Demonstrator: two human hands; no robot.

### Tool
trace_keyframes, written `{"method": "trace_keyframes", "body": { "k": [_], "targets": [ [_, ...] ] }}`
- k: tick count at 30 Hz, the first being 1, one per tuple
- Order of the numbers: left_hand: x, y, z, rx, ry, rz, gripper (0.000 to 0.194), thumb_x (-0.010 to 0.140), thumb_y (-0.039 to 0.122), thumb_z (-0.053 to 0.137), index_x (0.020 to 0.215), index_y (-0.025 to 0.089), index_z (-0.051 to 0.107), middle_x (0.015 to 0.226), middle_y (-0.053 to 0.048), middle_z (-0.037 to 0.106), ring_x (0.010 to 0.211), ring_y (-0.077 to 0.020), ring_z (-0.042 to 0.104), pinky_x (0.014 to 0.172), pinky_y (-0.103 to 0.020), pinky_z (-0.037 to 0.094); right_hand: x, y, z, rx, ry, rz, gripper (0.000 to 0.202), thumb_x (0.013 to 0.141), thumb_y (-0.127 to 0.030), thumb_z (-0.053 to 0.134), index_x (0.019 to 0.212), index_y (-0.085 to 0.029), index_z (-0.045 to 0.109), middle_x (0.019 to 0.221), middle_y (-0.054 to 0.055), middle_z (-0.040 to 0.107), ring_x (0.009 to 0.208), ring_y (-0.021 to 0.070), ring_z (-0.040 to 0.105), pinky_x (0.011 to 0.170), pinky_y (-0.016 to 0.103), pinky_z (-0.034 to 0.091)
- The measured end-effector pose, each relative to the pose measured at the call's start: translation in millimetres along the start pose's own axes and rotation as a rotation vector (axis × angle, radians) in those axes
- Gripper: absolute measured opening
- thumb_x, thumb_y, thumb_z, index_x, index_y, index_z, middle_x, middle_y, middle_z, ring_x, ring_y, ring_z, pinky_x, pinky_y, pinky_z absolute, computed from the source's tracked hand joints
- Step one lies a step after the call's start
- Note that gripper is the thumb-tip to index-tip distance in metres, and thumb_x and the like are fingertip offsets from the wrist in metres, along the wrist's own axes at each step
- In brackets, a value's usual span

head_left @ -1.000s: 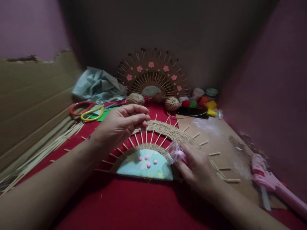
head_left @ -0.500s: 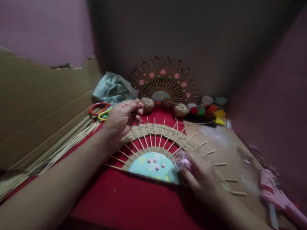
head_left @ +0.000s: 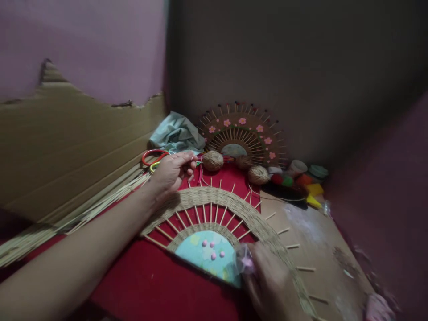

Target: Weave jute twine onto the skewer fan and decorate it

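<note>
A half-round woven fan piece [head_left: 214, 196] with stick spokes lies on the red cloth; its pale blue centre [head_left: 203, 249] carries a few pink dots. My left hand [head_left: 172, 171] reaches past the fan's far rim, fingers pinched on a thin pink strand [head_left: 200, 174] that hangs down beside a twine ball [head_left: 213, 160]. My right hand [head_left: 270, 281] rests on the fan's near right edge and grips a small clear bag of pink bits [head_left: 245, 263].
A finished flowered fan [head_left: 242, 129] leans on the back wall. Scissors [head_left: 150, 156], a teal cloth [head_left: 177, 133], a second twine ball [head_left: 258, 174] and pom-poms [head_left: 281, 179] lie behind. Cardboard [head_left: 67, 147] and long sticks [head_left: 83, 214] line the left. A brown board [head_left: 317, 240] lies at the right.
My left hand moved away from the spokes toward the scissors and twine ball and now pinches a pink strand. The view swung left and up. My right hand kept the bag.
</note>
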State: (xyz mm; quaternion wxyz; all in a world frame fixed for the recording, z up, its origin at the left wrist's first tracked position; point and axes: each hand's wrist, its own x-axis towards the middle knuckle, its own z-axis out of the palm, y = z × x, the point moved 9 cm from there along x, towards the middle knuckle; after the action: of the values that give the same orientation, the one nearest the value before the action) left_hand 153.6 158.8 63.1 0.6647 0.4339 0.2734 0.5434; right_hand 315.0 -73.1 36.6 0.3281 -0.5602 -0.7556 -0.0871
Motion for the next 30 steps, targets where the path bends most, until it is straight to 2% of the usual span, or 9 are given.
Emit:
{"method": "trace_keyframes", "body": {
  "k": [9,13,18,24,30],
  "targets": [
    [7,-10,-7.3,0.026,0.030,0.010,0.007,0.074,0.012,0.063,0.067,0.009,0.062,0.056,-0.003,0.056,0.045,-0.0056,0.050,0.040,-0.014,0.037,5,-13,-10,-0.157,0.015,-0.006,0.015,0.085,-0.014,0.039,0.084,-0.017,0.054,0.062,0.002,0.059,0.048,0.0151,0.055,0.045,0.026,0.038],
    [6,-16,-4.5,0.076,-0.009,0.019,0.004,0.074,0.012,0.064,0.070,0.011,0.065,0.059,-0.004,0.059,0.049,-0.0072,0.052,0.039,-0.014,0.037,5,-12,-11,-0.168,0.010,0.032,0.015,0.084,-0.013,0.040,0.080,-0.019,0.053,0.059,0.001,0.056,0.046,0.0152,0.054,0.044,0.026,0.036],
    [3,-24,-0.8,0.105,-0.048,0.004,0.006,0.075,0.014,0.065,0.070,0.011,0.066,0.060,-0.005,0.059,0.049,-0.0071,0.051,0.040,-0.015,0.037,7,-6,-7,-0.128,-0.055,0.105,0.015,0.083,-0.013,0.040,0.084,-0.018,0.054,0.067,0.003,0.059,0.050,0.0163,0.056,0.045,0.027,0.036],
    [4,-22,-2.1,0.086,-0.013,-0.001,0.009,0.076,0.011,0.060,0.068,0.010,0.065,0.058,-0.003,0.057,0.048,-0.0066,0.050,0.040,-0.015,0.038,9,-2,-9,-0.173,-0.059,0.115,0.017,0.086,-0.017,0.039,0.089,-0.017,0.055,0.074,0.006,0.061,0.053,0.0160,0.056,0.046,0.026,0.037],
    [2,-15,6.4,0.054,-0.103,-0.013,0.006,0.076,0.011,0.060,0.073,0.009,0.065,0.062,-0.003,0.059,0.049,-0.0065,0.053,0.044,-0.015,0.039,11,11,-13,-0.283,-0.034,0.095,0.017,0.086,-0.020,0.039,0.086,-0.018,0.055,0.071,0.004,0.061,0.053,0.0166,0.057,0.047,0.026,0.037]
  ]
}}
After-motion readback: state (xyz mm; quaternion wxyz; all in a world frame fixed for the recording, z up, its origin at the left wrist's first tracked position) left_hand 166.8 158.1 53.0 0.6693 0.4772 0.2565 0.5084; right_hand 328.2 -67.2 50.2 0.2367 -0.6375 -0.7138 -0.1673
